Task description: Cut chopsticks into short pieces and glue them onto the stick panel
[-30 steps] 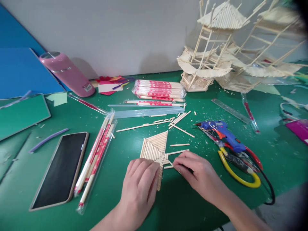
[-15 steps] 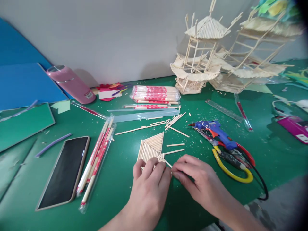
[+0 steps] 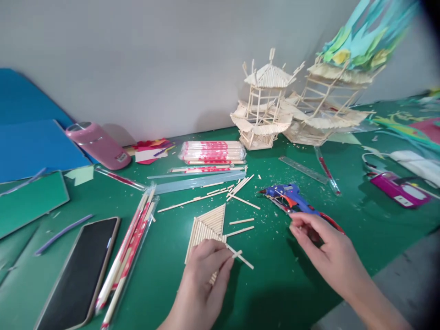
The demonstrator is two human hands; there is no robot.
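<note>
The left hand (image 3: 201, 275), at lower centre of the frame, grasps a short stick (image 3: 238, 254) between thumb and fingertips; one end of the stick projects to the right, crossing in view over a longer diagonal stick (image 3: 247, 263). The workpiece, a panel of parallel sticks (image 3: 208, 224) set in triangular sections, lies flat on the green table (image 3: 165, 266) at centre, its lower portion partly covered by the left hand. The right hand (image 3: 323, 252), at lower right, has thumb and index finger brought close together beside the blue glue gun (image 3: 295, 198); whether it grips anything cannot be determined. A red handle (image 3: 334, 222) shows just behind the right hand. Two loose sticks (image 3: 241, 221) lie to the right of the panel, and further cut sticks (image 3: 242, 187) lie above it. Pale blue strips (image 3: 199, 182) and a wrapped stick bundle (image 3: 213, 151) occupy the area above centre. At lower left, packaged sticks (image 3: 129, 256) lie alongside a phone (image 3: 80, 275). A pink bottle (image 3: 99, 145) leans at upper left. Two stick-built towers (image 3: 263, 117) stand at upper right, with a magenta power strip (image 3: 400, 189) near the right edge.
</note>
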